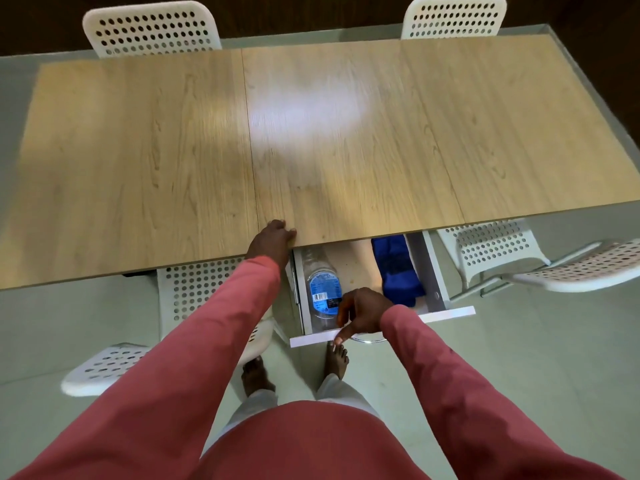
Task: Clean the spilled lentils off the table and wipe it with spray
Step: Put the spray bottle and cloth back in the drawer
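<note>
Light wood-grain counter [346,133] fills the upper view, bright glare patch near its middle. No lentils visible on it from here. White drawer [446,311] under the near edge is pulled out. Inside it, on the left, a clear plastic bottle [320,292] with a blue label and barcode lies on its side; cannot tell whether it is the spray. On the right side of the drawer, a blue cloth [398,268], bunched, apart from the bottle.

Left hand [272,239] rests on the counter's near edge, fingers bent over the top, just left of the drawer. Right hand [360,315] hangs over the drawer front, fingers loosely curled, thumb pointing down past the front panel; fingertips near the bottle's label, contact not clear, nothing held that I can see. Both arms in pink-red sleeves.

White perforated chairs: two at the far side [152,29] and [453,17], one near left [180,306], one near right [495,247]. Bare feet on pale floor [519,358] below the drawer.
</note>
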